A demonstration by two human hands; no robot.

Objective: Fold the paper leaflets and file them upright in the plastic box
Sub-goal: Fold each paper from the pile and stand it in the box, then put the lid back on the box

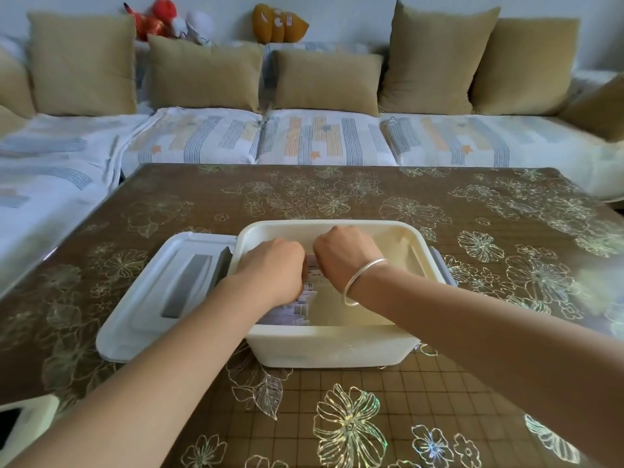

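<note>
Left hand (273, 268) and right hand (344, 255) grip upright leaflets (302, 307), rowed near-to-far, in the plastic box (331, 346).

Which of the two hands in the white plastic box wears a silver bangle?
The right hand, with a silver bangle round its wrist; the left hand, gripping the printed paper leaflets, has a bare wrist.

Cream plastic box (331, 346), white lid (135, 319), brown tablecloth (337, 190) with gold flowers, tan cushions (81, 62)

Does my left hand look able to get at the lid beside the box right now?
Likely yes: the lid lies uncovered just left of the box, beside the left hand, though that hand seems busy gripping the leaflets.
</note>
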